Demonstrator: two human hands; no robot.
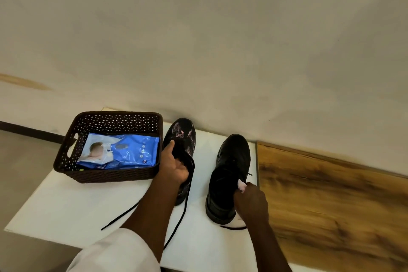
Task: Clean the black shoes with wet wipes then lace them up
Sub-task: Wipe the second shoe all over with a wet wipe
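We see the table [66, 203] bearing a basket [110, 178] with the wipes pack [123, 152] left of our left fingers. Our left hand [176, 169] grips the left shoe [184, 137] at its opening; our right hand [250, 200] presses a pinched wipe [242, 186] on the right shoe [229, 172]. A lace [183, 210] trails below.

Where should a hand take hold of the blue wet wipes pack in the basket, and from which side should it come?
Probably from above: the basket walls enclose the wet wipes pack, which lies flat. Pinch its raised right end near the wall beside the left hand.
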